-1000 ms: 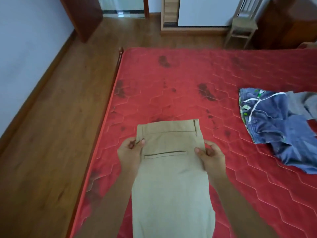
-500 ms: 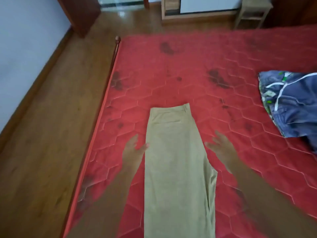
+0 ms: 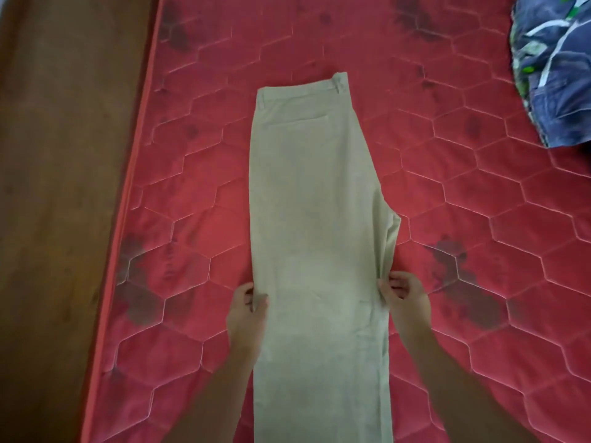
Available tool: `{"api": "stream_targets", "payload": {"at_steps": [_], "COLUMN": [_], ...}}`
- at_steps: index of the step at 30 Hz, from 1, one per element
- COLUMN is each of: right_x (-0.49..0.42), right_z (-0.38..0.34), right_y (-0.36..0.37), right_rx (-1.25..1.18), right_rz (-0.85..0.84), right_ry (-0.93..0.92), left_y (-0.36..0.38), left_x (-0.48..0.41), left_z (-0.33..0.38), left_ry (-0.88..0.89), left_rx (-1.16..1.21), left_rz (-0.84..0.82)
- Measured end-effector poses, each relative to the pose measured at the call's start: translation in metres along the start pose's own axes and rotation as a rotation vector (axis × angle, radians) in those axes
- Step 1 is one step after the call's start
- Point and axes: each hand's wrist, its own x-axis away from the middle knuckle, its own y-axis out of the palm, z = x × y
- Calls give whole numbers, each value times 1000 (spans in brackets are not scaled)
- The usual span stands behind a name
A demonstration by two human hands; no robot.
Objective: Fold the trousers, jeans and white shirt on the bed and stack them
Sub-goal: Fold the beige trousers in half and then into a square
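Beige trousers (image 3: 313,219) lie flat on the red quilted mattress (image 3: 479,219), folded lengthwise, waistband at the far end, legs running out of the bottom of the view. My left hand (image 3: 248,310) pinches the trousers' left edge about mid-leg. My right hand (image 3: 403,295) pinches the right edge at the same height, just below the crotch bulge. Blue jeans (image 3: 556,75) lie crumpled at the upper right corner, partly cut off by the frame. The white shirt is out of view.
The mattress's left edge (image 3: 128,219) runs along a brown wooden floor (image 3: 57,187). Dark stains mark the red cover around the trousers.
Both hands let go of the waistband, drew back toward me and now pinch the trousers' side edges at mid-leg. The view has tilted further down over the bed.
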Motion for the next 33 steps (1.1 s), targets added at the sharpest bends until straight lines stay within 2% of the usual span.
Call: {"api": "stream_targets", "payload": {"at_steps": [4,9,12,17,20,23,26,33], "right_x": [-9,-20,-29,-40,-45,-51,-64,-96], "right_z": [-2,-11,-12,-9,-7,-14,-31,-36], "right_y": [11,17,14,1,2,2,6,10], "right_rx": [77,116,102,120,152,72,-40,-19], "right_rz": [55,63,105,146,110,59,80,119], "right_ry": [-25,-141,-118,-99,-109,-130,-132,-171], "left_y": [3,6,6,9,5,1,0,2], "left_x": [-5,-7,-8,-11,-15,-17,-18,-18], "left_z": [-1,0,-3,-3,-7,-14,-17,-20], "left_ry": [3,-45,-54,-31,9,61,92,120], "left_rx": [5,56,72,-48,-89,-126,-127,-138], "left_rz": [46,56,57,95,65,31,27,52]}}
